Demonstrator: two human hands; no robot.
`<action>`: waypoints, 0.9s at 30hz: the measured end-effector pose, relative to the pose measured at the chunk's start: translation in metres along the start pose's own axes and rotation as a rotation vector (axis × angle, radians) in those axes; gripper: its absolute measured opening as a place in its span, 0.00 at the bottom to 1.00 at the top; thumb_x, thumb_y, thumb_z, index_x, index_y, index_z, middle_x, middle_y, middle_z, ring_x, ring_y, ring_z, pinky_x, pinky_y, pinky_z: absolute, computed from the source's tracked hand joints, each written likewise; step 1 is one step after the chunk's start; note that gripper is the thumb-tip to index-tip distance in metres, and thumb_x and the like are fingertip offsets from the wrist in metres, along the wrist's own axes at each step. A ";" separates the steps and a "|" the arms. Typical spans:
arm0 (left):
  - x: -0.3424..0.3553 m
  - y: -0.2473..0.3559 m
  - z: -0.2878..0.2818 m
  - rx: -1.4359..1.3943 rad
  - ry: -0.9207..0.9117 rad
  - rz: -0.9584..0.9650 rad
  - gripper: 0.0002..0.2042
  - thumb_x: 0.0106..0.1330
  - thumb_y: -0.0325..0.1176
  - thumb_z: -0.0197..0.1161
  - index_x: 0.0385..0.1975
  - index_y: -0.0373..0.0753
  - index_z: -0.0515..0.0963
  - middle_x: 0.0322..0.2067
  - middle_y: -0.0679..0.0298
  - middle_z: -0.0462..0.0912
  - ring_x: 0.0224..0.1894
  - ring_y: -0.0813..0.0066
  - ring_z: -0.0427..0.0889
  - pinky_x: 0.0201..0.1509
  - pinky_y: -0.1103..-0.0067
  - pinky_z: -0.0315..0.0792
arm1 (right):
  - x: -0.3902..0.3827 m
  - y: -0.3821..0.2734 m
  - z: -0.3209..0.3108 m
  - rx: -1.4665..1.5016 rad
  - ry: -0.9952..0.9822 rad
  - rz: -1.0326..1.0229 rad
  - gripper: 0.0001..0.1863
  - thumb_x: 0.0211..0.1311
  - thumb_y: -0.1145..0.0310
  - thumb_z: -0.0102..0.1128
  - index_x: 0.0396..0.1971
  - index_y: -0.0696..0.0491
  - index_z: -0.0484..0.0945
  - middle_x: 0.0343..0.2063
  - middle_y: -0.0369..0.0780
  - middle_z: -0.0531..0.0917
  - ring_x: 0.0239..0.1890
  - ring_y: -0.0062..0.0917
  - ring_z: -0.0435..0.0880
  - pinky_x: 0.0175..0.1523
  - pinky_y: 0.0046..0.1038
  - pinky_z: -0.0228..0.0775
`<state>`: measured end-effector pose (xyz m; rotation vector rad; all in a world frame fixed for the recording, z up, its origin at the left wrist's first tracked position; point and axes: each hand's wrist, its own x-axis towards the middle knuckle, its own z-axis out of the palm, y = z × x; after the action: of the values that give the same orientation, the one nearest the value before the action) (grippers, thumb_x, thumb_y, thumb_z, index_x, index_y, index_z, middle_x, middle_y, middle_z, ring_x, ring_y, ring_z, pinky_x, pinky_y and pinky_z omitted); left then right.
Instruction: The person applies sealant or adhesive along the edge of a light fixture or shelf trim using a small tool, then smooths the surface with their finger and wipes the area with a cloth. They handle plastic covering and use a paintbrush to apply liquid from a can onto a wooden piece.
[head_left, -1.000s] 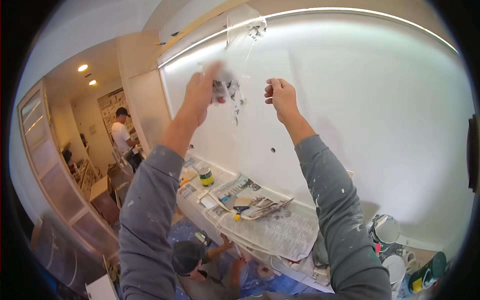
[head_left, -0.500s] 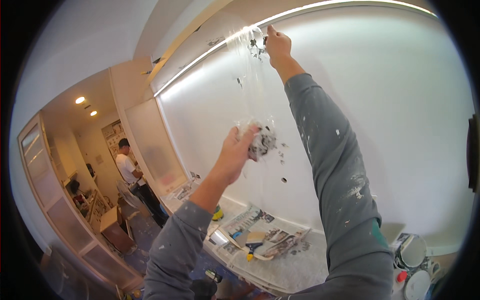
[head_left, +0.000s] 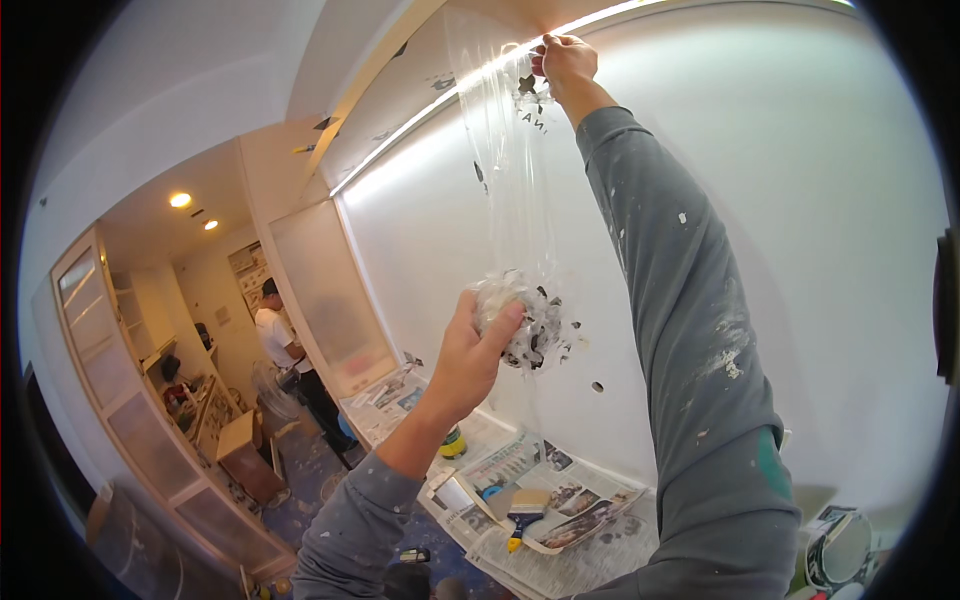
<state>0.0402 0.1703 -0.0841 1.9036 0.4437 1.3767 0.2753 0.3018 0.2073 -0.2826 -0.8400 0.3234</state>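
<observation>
My right hand (head_left: 565, 60) is raised to the top of the white wall (head_left: 800, 250), pinching the upper edge of a clear plastic sheet (head_left: 515, 180) printed with dark marks. The sheet hangs down from there to my left hand (head_left: 475, 350), which grips its bunched, crumpled lower end (head_left: 525, 325) in front of the wall. Both sleeves are grey and flecked with paint.
Below runs a counter covered in newspaper (head_left: 560, 500) with a paintbrush (head_left: 522, 510), a scraper and a small can (head_left: 452, 440). Paint tins (head_left: 840, 550) stand at the lower right. Another person (head_left: 285, 355) stands at the far end by wooden shelving (head_left: 130, 400).
My right hand stayed up at the top of the wall. My left hand dropped a little with the crumpled plastic, stretching the sheet longer; a second ago both hands were level, holding it.
</observation>
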 end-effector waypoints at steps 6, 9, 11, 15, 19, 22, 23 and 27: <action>-0.001 -0.002 -0.004 -0.008 -0.001 -0.005 0.19 0.73 0.41 0.59 0.54 0.33 0.68 0.46 0.61 0.79 0.47 0.80 0.77 0.50 0.81 0.73 | -0.001 0.002 0.004 -0.008 0.040 0.028 0.09 0.66 0.71 0.59 0.36 0.63 0.79 0.28 0.43 0.85 0.21 0.25 0.85 0.26 0.24 0.81; -0.001 0.000 -0.002 -0.020 -0.004 -0.021 0.19 0.74 0.41 0.59 0.54 0.33 0.68 0.46 0.61 0.78 0.47 0.80 0.77 0.51 0.80 0.73 | 0.001 0.004 0.003 0.053 0.061 0.057 0.09 0.65 0.71 0.59 0.37 0.63 0.79 0.28 0.43 0.85 0.21 0.25 0.85 0.27 0.24 0.81; -0.002 0.001 -0.004 -0.024 0.004 -0.036 0.19 0.74 0.41 0.59 0.54 0.33 0.68 0.46 0.61 0.78 0.48 0.79 0.77 0.52 0.80 0.72 | -0.003 0.006 0.003 0.141 0.057 0.038 0.11 0.66 0.69 0.60 0.36 0.64 0.80 0.27 0.43 0.85 0.22 0.25 0.86 0.28 0.25 0.81; -0.005 0.004 -0.005 0.012 0.027 -0.025 0.20 0.74 0.42 0.59 0.54 0.32 0.68 0.47 0.60 0.78 0.49 0.79 0.77 0.53 0.79 0.72 | -0.010 0.003 0.005 0.050 0.026 -0.030 0.11 0.67 0.67 0.61 0.35 0.63 0.80 0.26 0.41 0.84 0.22 0.24 0.85 0.27 0.26 0.80; -0.004 0.004 0.000 0.028 0.014 0.003 0.20 0.74 0.42 0.59 0.54 0.32 0.68 0.48 0.60 0.78 0.49 0.79 0.76 0.53 0.80 0.72 | -0.001 0.002 0.008 0.068 0.033 -0.033 0.09 0.67 0.70 0.60 0.33 0.62 0.78 0.22 0.41 0.82 0.20 0.26 0.84 0.23 0.27 0.78; -0.003 0.006 -0.001 0.080 0.014 -0.031 0.19 0.74 0.41 0.59 0.54 0.33 0.68 0.48 0.60 0.78 0.48 0.79 0.76 0.53 0.80 0.72 | 0.000 0.007 0.012 0.116 0.074 -0.037 0.07 0.66 0.72 0.59 0.32 0.61 0.76 0.21 0.41 0.81 0.18 0.27 0.84 0.20 0.27 0.76; -0.003 0.005 0.000 0.066 0.013 -0.023 0.19 0.74 0.40 0.59 0.54 0.33 0.68 0.48 0.61 0.78 0.48 0.79 0.76 0.53 0.80 0.72 | 0.001 0.009 0.013 0.134 0.090 -0.034 0.06 0.66 0.72 0.59 0.32 0.60 0.76 0.21 0.41 0.81 0.18 0.27 0.84 0.20 0.27 0.76; -0.005 0.001 -0.005 0.016 0.031 -0.012 0.18 0.74 0.40 0.58 0.54 0.33 0.68 0.47 0.62 0.78 0.48 0.80 0.76 0.52 0.80 0.72 | -0.009 0.011 0.018 0.144 0.157 -0.007 0.06 0.66 0.71 0.57 0.34 0.58 0.77 0.22 0.40 0.82 0.19 0.26 0.84 0.22 0.27 0.75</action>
<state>0.0334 0.1677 -0.0860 1.8921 0.4821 1.3997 0.2540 0.3103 0.2090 -0.1686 -0.6600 0.3487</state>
